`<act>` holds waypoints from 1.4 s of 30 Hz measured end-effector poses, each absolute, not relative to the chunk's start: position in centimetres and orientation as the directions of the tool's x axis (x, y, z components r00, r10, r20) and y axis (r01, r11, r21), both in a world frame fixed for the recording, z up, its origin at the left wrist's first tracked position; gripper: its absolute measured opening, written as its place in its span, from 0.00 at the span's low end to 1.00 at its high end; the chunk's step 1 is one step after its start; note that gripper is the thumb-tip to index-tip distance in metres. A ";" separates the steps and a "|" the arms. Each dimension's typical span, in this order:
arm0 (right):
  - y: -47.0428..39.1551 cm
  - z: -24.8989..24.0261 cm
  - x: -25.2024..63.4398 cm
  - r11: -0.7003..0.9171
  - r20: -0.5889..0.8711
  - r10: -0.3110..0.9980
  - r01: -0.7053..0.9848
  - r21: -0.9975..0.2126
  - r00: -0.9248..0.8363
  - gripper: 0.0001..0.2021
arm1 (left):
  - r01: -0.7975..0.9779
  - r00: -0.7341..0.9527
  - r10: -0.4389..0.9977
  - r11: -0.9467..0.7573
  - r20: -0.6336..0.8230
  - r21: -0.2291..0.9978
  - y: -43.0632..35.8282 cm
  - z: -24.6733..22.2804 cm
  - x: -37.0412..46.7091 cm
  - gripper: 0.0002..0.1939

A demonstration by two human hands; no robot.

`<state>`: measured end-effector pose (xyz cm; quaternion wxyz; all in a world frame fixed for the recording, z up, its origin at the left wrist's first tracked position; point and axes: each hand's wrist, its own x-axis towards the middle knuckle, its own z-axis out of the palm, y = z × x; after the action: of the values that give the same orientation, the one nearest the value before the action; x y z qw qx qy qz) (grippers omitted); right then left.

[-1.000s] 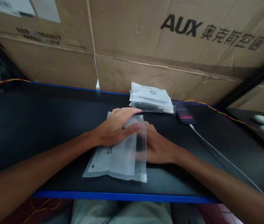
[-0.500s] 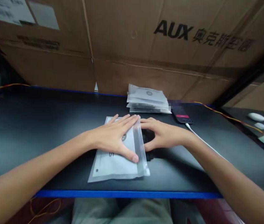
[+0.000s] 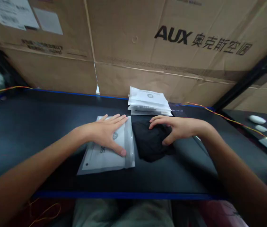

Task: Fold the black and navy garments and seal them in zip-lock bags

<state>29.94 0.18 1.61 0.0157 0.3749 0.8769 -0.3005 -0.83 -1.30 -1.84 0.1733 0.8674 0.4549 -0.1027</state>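
Observation:
My left hand (image 3: 107,134) lies flat, fingers spread, on a frosted white zip bag (image 3: 109,160) with dark print, pressing it against the table. Beside the bag's zip edge, to the right, is a folded black cloth (image 3: 147,145); what kind of item it is I cannot make out. Curled over the cloth's right part is my right hand (image 3: 173,127), its thumb and fingers on either side of a bunched bit of fabric.
A stack of similar white bags (image 3: 149,102) sits at the table's back, against a large cardboard box (image 3: 128,75). A dark phone (image 3: 177,111) lies right of the stack. White objects (image 3: 257,119) are on a surface at far right.
The bag and my left hand have shifted left. My right hand has moved right, and the black cloth, mostly hidden before, now shows in full beside the bag.

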 end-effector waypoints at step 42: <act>-2.1 -1.4 25.5 0.612 0.021 0.664 0.527 -0.590 -0.747 0.40 | 0.763 0.361 0.846 -0.510 0.393 0.398 3.0 -3.3 -3.0 0.20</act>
<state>25.47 -2.09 -1.45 -0.1198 0.3348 0.8897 -0.2864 -3.04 3.04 -3.34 0.0735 0.8217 0.4894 0.2828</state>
